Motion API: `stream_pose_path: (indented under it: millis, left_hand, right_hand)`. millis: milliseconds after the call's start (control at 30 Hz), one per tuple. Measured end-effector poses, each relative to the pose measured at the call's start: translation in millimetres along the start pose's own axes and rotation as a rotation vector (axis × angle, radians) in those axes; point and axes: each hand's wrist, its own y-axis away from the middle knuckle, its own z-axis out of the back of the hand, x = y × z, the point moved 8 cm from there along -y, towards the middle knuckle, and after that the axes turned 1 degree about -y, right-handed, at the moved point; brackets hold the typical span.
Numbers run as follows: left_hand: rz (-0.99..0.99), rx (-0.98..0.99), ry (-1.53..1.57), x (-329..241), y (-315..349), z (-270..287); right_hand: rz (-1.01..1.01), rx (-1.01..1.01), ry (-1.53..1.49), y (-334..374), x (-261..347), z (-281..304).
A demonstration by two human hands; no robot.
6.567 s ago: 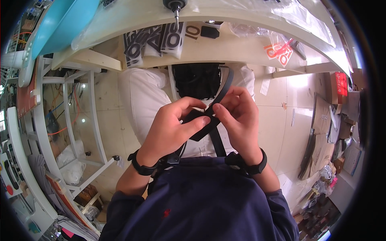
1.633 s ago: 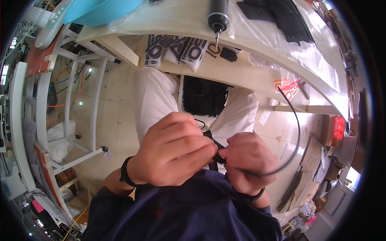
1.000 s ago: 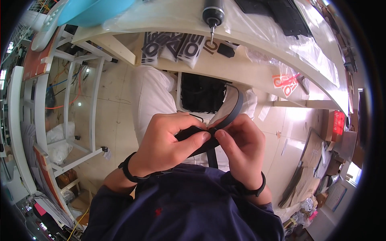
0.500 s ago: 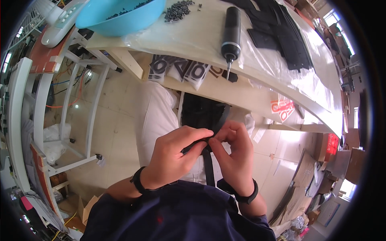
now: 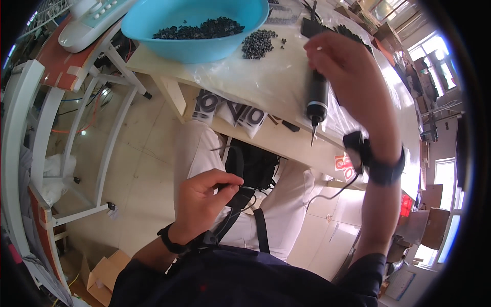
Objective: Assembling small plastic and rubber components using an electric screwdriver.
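My left hand [image 5: 204, 197] is over my lap, thumb and forefinger pinched on a black strap [image 5: 236, 161]. Below the fingers the strap seems to run on toward my waist. Farther away, between my knees, is a dark black bag-like item [image 5: 258, 161]. My right hand [image 5: 345, 69] is raised over the table with its fingers curled together; what is in them, if anything, is hidden. Beneath it lies a black electric screwdriver [image 5: 317, 100], its bit pointing toward me. The hand covers the upper end of the handle, and I cannot tell whether they touch.
A blue basin [image 5: 194, 51] of small black parts stands on the table [image 5: 230, 79]. Beside it is a pile of small black parts [image 5: 258, 44]. Black flat pieces [image 5: 310, 28] lie beyond my right hand. Packed bags [image 5: 250, 120] fill the shelf below. A white metal frame [image 5: 115, 138] stands left.
My right hand has left the strap and swung up and right over the table. My left hand keeps its pinch near my lap. The view has shifted, bringing more of the basin in.
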Motion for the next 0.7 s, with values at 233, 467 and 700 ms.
stream_pose_path:
  millis: [233, 467, 700]
  left_hand:
    - [0.024, 0.013, 0.001, 11.5, -5.5, 12.6]
    - [0.010, -0.030, 0.051, 10.8, -13.7, 27.3]
    - [-0.037, -0.025, 0.024, 1.7, -11.1, 17.4]
  right_hand:
    - [0.066, 0.205, 0.157, -102.4, -52.0, -28.6]
    - [0.073, 0.334, 0.202, -116.8, -72.1, -59.5]
    - [0.152, 0.273, 0.269, -114.8, -63.5, -64.0]
